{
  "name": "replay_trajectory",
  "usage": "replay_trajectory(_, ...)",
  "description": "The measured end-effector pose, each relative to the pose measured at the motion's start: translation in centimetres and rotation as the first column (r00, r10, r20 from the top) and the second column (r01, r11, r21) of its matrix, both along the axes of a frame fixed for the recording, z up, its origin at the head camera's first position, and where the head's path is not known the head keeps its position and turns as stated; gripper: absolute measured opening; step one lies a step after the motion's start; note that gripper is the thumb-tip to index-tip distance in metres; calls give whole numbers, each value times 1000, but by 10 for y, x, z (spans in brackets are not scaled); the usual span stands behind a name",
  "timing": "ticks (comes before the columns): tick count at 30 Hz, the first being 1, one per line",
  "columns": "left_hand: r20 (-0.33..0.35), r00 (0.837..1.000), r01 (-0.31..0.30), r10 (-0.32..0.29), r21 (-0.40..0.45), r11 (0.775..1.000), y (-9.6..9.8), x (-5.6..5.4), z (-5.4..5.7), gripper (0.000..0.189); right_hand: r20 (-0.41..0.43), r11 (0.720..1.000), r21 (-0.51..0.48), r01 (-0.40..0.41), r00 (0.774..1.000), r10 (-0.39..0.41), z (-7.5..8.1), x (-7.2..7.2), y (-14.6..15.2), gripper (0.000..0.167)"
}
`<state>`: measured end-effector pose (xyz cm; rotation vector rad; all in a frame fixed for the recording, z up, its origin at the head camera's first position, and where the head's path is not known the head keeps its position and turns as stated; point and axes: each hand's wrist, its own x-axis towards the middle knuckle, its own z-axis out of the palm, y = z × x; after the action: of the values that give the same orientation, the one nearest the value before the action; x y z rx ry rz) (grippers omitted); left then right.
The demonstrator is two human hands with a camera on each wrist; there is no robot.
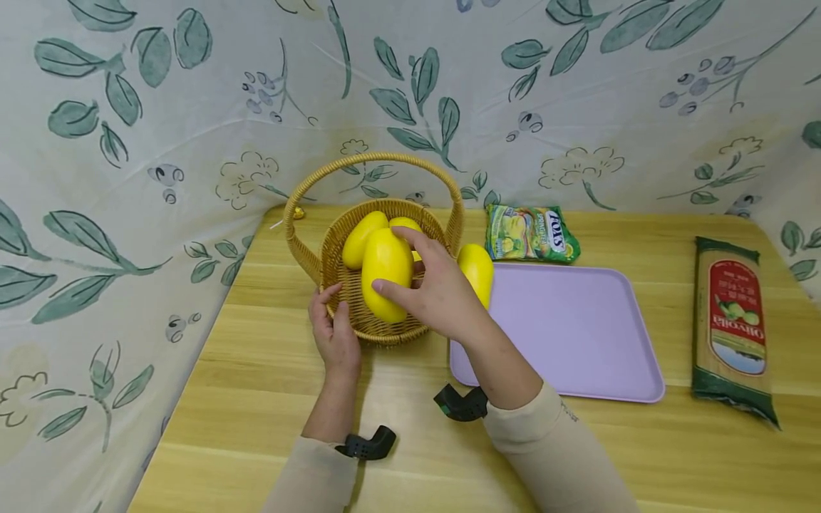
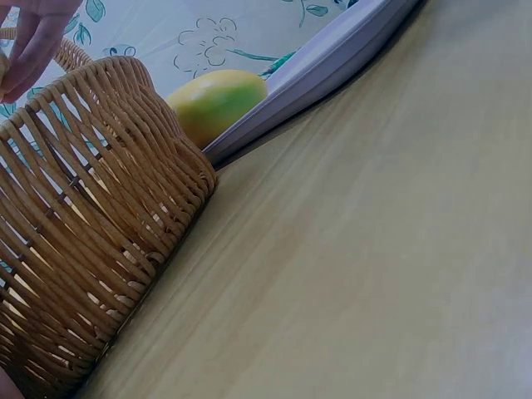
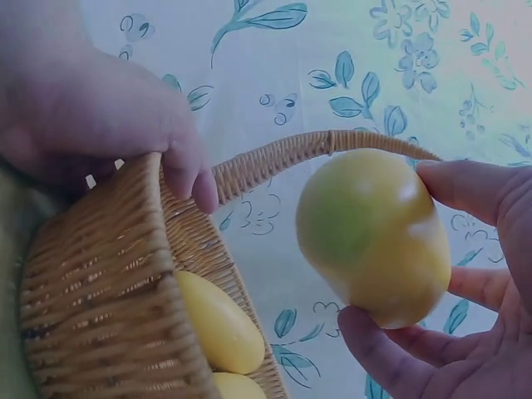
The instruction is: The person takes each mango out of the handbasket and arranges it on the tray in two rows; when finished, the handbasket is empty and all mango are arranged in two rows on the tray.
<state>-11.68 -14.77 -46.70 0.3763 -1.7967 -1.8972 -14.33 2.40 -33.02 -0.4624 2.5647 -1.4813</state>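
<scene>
My right hand point(image 1: 445, 292) grips a yellow mango point(image 1: 388, 267) between thumb and fingers, above the wicker basket point(image 1: 378, 338). In the right wrist view this mango point(image 3: 374, 237) has a green patch and is held apart from the basket rim. My left hand point(image 1: 338, 342) holds the basket's near-left rim, its fingers point(image 3: 204, 189) bent over the edge. Inside the basket lie two more mangoes, one at the left point(image 1: 363, 239) and one farther back point(image 1: 405, 226), partly hidden. Another mango point(image 1: 476, 269) rests at the left end of the lilac tray point(image 1: 577, 328), partly behind my right hand.
The basket's tall arched handle point(image 1: 372, 157) stands upright. Behind the tray lies a green Fox's candy bag point(image 1: 532, 234). A pack of Olivoilà noodles point(image 1: 734, 328) is at the far right of the wooden table point(image 1: 244, 399). A leaf-patterned cloth point(image 1: 256, 85) hangs behind.
</scene>
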Motion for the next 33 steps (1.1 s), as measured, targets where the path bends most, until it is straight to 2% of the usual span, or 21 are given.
replay_trajectory(9,-7,1000,-12,12,-11,1000,1,0,1,32,33,998,35,-52,998,51,-11,15,30,79)
replay_trajectory(13,-10,1000,-20,20,5,1000,1,0,0,32,54,997,55,-57,997,54,-19,15,47,79)
replay_trajectory(19,-18,1000,-23,23,5,1000,2,0,-1,32,116,998,11,-61,991,59,-25,9,79,79)
replay_trajectory(26,-10,1000,-11,11,14,1000,2,0,-1,32,139,999,50,-6,990,-1,-23,1,109,82)
replay_trajectory(33,-31,999,-7,8,25,1000,1,0,-1,32,165,992,94,84,981,-99,-26,-5,122,87)
